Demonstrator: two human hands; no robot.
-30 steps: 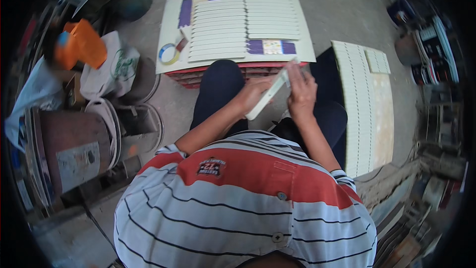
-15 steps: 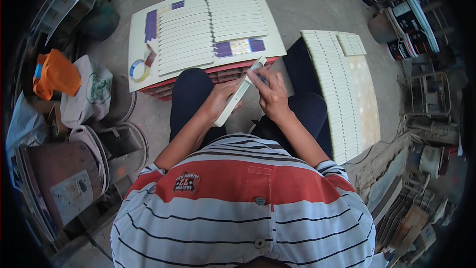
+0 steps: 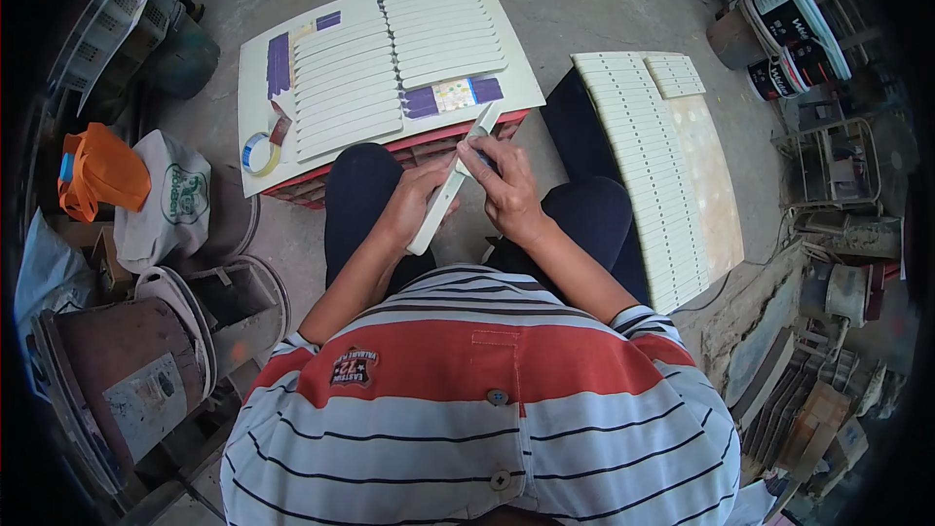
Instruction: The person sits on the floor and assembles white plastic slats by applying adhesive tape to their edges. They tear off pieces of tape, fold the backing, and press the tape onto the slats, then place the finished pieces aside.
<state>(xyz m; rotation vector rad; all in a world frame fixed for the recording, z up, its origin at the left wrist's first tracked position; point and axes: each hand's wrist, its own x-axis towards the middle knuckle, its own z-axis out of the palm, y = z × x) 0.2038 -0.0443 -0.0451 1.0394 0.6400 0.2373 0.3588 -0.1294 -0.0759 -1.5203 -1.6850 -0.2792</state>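
A long, narrow cream-coloured slat (image 3: 430,218) slants up and away from my body, above and between my knees. My left hand (image 3: 411,199) is closed around its nearer half. Against the slat's far half press the fingers of my right hand (image 3: 510,193). Something small and dark shows between those fingers, but its kind is hidden. Beyond my knees, similar slats (image 3: 348,93) lie in two rows on a cream board (image 3: 526,90). To my right, more cream slats (image 3: 638,161) are lined up on a second board (image 3: 716,224).
A tape roll (image 3: 259,155) and purple strips (image 3: 421,103) lie on the far board, which rests on red crates (image 3: 409,154). At left are an orange bag (image 3: 105,170), a white sack (image 3: 168,197) and old bins (image 3: 127,360). Paint buckets (image 3: 791,19) and a metal rack (image 3: 828,170) stand at right.
My right hand has slid a little down along the slat, toward my left hand. The whole view has shifted slightly, so the boards appear farther left.
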